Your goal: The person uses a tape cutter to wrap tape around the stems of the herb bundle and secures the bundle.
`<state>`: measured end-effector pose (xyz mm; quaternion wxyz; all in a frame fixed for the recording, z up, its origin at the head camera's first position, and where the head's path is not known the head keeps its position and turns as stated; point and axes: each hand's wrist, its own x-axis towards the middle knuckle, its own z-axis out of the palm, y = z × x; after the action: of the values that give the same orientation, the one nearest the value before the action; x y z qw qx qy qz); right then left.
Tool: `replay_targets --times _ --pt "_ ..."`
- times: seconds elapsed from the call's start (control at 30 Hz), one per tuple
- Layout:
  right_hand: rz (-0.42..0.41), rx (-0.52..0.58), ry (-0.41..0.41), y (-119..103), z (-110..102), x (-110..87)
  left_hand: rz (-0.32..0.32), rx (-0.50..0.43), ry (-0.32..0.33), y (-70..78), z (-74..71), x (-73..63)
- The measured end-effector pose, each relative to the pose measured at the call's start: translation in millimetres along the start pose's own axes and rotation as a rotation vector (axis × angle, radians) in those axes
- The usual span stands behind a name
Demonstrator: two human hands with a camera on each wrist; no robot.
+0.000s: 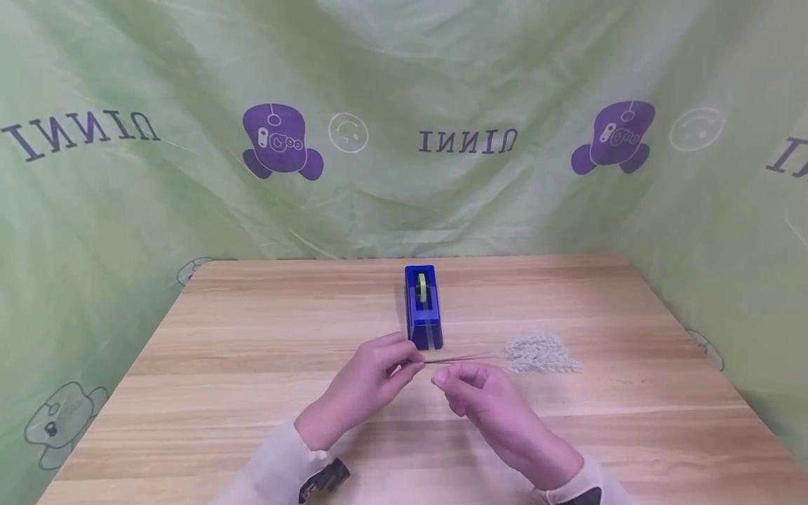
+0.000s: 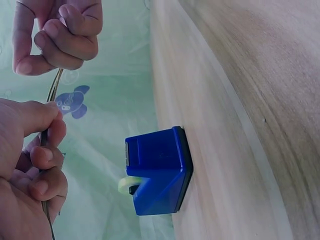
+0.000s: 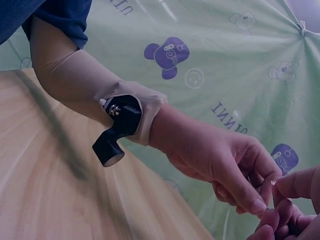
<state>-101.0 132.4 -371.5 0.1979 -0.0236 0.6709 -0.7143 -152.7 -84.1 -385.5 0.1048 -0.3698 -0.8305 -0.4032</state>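
Overall, two hands are at work: the left hand (image 1: 362, 379) pinches a set of thin stems (image 1: 463, 359) between thumb and fingers; the right hand (image 1: 492, 403) has thumb and fingertips pressed together on one small clear scrap (image 3: 273, 183), too small to identify. The stems lie just near of one blue tape dispenser (image 1: 424, 314), running right toward one white bundle (image 1: 539, 353). Whether that bundle touches the surface (image 1: 252, 315) cannot be determined. Dispenser carries one yellow-green roll (image 1: 422, 287).

Stem count: not obtainable; strands overlap. Sprigs within the bundle merge and cannot be counted either. The left hand covers part of the stems, and the lower frame edge of the left wrist view cuts off their ends. On the far green backdrop (image 1: 404, 210), two solid purple figures show in the head view; the rightmost lettering is cut off.
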Motion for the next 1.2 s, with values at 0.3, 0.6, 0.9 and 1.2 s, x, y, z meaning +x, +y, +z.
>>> replay_targets --times 0.3,0.6,0.9,1.2 --pt "-0.014 -0.020 -0.018 5.1 1.1 1.5 0.016 -0.008 0.017 3.9 -2.8 -2.1" --pt "-0.013 -0.112 0.078 11.6 2.6 5.2 0.028 -0.006 0.043 6.1 -4.4 -2.1" --pt "-0.064 -0.215 0.143 18.2 1.8 11.8 0.002 -0.036 0.038 5.9 -3.0 -1.7" --pt "-0.047 -0.291 0.242 23.3 3.4 19.2 0.011 -0.042 0.053 4.0 0.2 -2.7"
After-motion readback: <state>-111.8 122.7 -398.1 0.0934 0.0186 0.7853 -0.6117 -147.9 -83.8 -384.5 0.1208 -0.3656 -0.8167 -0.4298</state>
